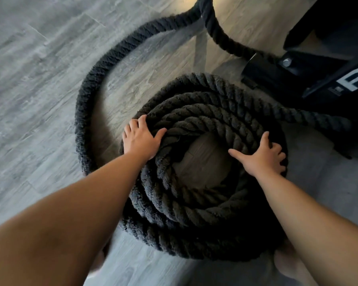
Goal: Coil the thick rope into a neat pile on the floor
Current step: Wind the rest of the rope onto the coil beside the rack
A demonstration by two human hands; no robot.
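The rope (194, 223) lies in a stacked coil on the floor (29, 79) right in front of me, several turns high, with a round patch of bare boards showing through its middle. My left hand (142, 139) rests flat on the coil's far-left side: fingers spread wide and draped over the outer turn, thumb lying across the inner ones. I press on it rather than clasp it. My right hand (262, 155) sits on the right side, also splayed, with the thumb pointing left over the hole and the fingertips bent down onto the outer turns. Neither hand is wrapped round the rope.

From the far side of the coil a loose length (95, 79) swings out left in a wide arc and runs away to the far edge. Another stretch leaves the coil to the right, under a black metal frame (298, 67) at far right, which carries a bolt (286, 62) and a white letter R.
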